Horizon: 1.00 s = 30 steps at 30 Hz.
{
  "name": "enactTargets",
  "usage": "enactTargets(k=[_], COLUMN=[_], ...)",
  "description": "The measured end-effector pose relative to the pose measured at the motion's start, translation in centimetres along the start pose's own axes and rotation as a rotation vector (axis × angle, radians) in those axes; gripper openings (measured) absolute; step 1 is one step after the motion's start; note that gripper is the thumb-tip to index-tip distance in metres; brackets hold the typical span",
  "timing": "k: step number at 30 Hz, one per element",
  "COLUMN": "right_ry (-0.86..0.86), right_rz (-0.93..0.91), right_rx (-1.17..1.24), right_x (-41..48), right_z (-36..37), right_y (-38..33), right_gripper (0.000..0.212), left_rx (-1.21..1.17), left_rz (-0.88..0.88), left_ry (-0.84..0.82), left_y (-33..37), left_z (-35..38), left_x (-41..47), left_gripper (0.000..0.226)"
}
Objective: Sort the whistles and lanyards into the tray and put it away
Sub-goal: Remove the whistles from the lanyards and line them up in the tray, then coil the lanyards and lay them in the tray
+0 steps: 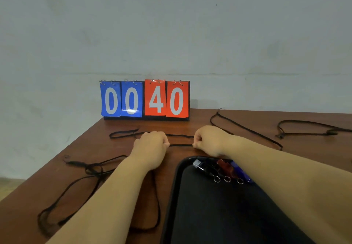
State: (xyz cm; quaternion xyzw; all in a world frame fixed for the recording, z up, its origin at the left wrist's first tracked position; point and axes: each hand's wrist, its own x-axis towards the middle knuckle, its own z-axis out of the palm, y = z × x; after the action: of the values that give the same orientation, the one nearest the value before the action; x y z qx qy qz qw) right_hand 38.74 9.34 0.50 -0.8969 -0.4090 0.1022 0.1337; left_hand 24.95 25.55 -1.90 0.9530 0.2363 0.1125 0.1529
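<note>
From my end, both hands sit at the centre of the frame, just above the tray. My left hand (pixel 152 142) is curled into a loose fist, and its thumb and fingertips pinch a black lanyard (pixel 181 145). My right hand (pixel 208 141) is curled the same way and pinches the same cord a little further along. A short stretch of it runs straight between the two hands. A second strand lies just above on the table, and the loop trails off to the left of my left hand.

The black tray (pixel 177 177) fills the lower middle and right of the frame, with my right forearm crossing over it. In its top corner lie a silver-and-black whistle (pixel 198 164), a dark red whistle (pixel 224 165) and a blue whistle (pixel 240 171), each with a small key ring.

Loose lanyards lie on the brown wooden table (pixel 85 144): a tangled bunch (pixel 91 169) at the left, a long loop (pixel 245 129) at the upper right and another (pixel 308 122) at the far right edge. A flip scoreboard (pixel 144 99) reading 00 40 stands against the wall.
</note>
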Motion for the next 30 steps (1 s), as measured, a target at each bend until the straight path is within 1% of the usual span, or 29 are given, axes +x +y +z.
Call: enactTargets(k=[1,3,6,9,12,14,17,18,20,22,24,26,30], right_ry=[0.039,0.136,0.240,0.352,0.411,0.433,0.454,0.457,0.453,0.453,0.481,0.532,0.627], right_rz=[-0.027,-0.065,-0.085,-0.115,-0.126,-0.117,-0.100,-0.091,-0.066,-0.027,0.024,0.076,0.161], right_rx=[0.030,0.143,0.317,0.408,0.476,0.517,0.546,0.555,0.555,0.526,0.524,0.551,0.617], right_x=[-0.2,-0.9,-2.6,-5.3,-8.6,-10.9,-14.4,-15.5,-17.7,-19.7,-21.7,-23.4,-25.7], right_z=[-0.1,-1.2,-4.5,-8.6,-12.3,-14.0,-16.0,-16.4,-17.2,-17.7,-18.1,-18.5,-18.8], right_y=[-0.1,-0.3,-0.7,-1.0,-0.9,-0.5,0.4,0.9,2.4,4.3,6.3,8.5,11.7], right_gripper=[0.018,0.017,0.014,0.011,0.006,0.004,0.004,0.004,0.003,0.003,0.004,0.004,0.005], left_rx=[-0.031,-0.171,-0.366,-0.512,-0.664,-0.718,-0.777,-0.824,-0.997,-1.178,-1.293,-1.343,-1.337], left_rz=[0.006,0.006,0.030,0.081,0.138,0.178,0.185,0.174,0.118,0.024,-0.048,-0.098,-0.162], left_ry=[0.034,0.130,0.269,0.339,0.374,0.351,0.314,0.326,0.364,0.410,0.437,0.451,0.434], left_y=[0.1,0.3,1.7,3.8,6.0,7.6,9.4,9.9,10.6,11.1,11.2,11.2,11.2], left_z=[-0.3,-1.2,-3.5,-6.6,-10.6,-13.1,-15.6,-16.1,-16.6,-16.8,-17.1,-17.3,-16.8], left_x=[-0.2,-0.7,-2.1,-3.2,-4.0,-4.8,-6.0,-6.5,-7.3,-7.8,-8.2,-8.6,-10.0], left_gripper=[0.014,0.015,0.013,0.011,0.014,0.016,0.012,0.010,0.005,0.013,0.019,0.021,0.020])
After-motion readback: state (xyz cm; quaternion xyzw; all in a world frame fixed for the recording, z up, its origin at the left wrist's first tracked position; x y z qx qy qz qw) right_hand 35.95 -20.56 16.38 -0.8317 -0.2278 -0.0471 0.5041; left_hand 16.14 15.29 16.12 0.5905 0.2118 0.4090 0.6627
